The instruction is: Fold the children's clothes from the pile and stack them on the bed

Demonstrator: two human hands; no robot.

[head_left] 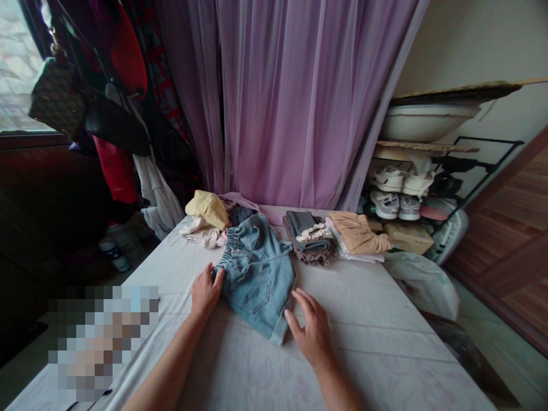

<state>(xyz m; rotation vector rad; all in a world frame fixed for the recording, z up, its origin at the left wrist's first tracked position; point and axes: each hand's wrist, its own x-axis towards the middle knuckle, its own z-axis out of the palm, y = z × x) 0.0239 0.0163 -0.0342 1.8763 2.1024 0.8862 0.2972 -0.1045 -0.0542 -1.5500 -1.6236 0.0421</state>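
A pair of blue denim shorts [257, 274] lies spread on the table, its elastic waistband toward the left and a back pocket facing up. My left hand [207, 290] is at the waistband's near corner, thumb and fingers apart at the cloth; whether they pinch it I cannot make out clearly. Beside the leg hem, my right hand [309, 326] is open, fingers spread, with nothing in it. Behind the shorts sits a loose heap with a yellow garment [208, 209] and a cream cloth [200, 232].
Folded dark clothes [309, 237] and a folded tan garment [358, 233] lie at the table's back right. A pale cloth covers the table [385, 331]. Purple curtains [282, 103] hang behind. Bags [60, 97] hang at left; a shoe rack [471, 171] stands at right.
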